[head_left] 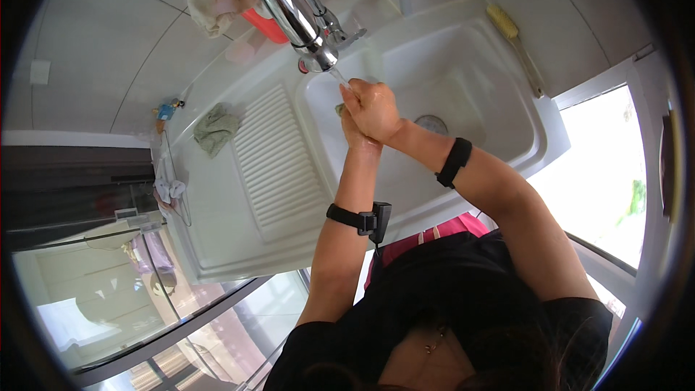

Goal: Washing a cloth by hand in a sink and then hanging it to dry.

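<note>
While water (338, 77) is being run: the right hand (378, 108) is wrapped over the left hand (352, 130), pressed together over the basin (470, 101), tap (288, 11) at about 11 o'clock.
Wash progress: skin looks wetted, so a rub or rinse seems midway tbh; no clear suds can be made out.
Greenish bit (339, 109): seen at the left hand's 11 o'clock; whether it's being gripped can't be told.
Probably left: tap to be shut off, hands to be separated.
Cloth (216, 130): dropped at 9 o'clock, untouched.
Brush (515, 47): parked at 2 o'clock, unused.
</note>
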### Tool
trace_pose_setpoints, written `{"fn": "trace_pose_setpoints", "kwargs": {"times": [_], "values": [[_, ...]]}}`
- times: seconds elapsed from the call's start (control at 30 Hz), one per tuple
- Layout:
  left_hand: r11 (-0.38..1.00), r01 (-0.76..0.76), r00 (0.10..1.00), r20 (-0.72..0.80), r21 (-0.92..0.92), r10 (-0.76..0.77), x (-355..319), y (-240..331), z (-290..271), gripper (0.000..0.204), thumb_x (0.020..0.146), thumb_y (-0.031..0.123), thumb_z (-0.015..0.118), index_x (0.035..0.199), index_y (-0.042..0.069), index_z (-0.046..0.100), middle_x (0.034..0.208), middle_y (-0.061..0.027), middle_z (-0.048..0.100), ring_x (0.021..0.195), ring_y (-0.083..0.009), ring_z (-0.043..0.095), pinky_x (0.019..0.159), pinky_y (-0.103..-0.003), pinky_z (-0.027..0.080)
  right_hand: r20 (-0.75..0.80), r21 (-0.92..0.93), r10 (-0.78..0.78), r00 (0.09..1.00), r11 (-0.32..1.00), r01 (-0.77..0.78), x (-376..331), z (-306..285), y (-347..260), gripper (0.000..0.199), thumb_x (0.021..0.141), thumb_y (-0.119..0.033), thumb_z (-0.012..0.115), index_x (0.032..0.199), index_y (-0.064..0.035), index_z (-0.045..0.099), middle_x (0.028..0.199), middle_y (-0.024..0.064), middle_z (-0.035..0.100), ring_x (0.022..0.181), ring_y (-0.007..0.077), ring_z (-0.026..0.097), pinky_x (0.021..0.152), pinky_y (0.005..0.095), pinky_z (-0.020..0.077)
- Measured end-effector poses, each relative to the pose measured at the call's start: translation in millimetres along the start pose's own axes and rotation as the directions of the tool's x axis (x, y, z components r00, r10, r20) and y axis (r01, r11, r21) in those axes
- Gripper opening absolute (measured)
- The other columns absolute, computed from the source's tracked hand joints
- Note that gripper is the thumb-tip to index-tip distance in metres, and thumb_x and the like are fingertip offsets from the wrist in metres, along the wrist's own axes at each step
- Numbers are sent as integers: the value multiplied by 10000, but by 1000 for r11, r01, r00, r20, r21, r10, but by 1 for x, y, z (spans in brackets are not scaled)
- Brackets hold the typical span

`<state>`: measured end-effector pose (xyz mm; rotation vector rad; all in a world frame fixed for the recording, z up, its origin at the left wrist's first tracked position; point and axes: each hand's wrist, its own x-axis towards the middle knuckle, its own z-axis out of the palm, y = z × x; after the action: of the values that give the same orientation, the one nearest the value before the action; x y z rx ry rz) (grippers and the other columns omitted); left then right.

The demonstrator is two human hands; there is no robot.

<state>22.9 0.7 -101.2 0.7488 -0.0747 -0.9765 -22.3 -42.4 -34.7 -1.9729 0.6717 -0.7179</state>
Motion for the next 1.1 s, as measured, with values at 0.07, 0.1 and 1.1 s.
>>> {"fn": "trace_pose_setpoints", "kwargs": {"times": [0.07,0.1,1.1], "values": [[985,136,973,-173,-103,-152,-7,2,18,295,889,340,337,1039,115,454,975,-10,496,879,-117,513,704,-270,441,4,-12,47,999,999,-47,8,-2,16,219,762,-232,533,730,-15,535,671,162,573,652,335,546,600,394,436],[989,137,975,-169,-60,-146,-4,3,11,335,893,366,308,1095,131,436,1045,-18,497,973,-178,496,787,-338,432,84,96,145,986,984,-153,15,-5,20,234,765,-253,540,748,-20,538,680,157,577,669,322,555,617,382,437],[962,-157,968,-157,221,194,-63,52,58,247,774,251,571,938,100,464,915,0,459,898,-140,446,788,-312,367,688,175,57,723,954,-242,-21,-68,32,604,637,-325,712,1086,-18,449,984,117,546,931,210,511,794,310,407]]}}
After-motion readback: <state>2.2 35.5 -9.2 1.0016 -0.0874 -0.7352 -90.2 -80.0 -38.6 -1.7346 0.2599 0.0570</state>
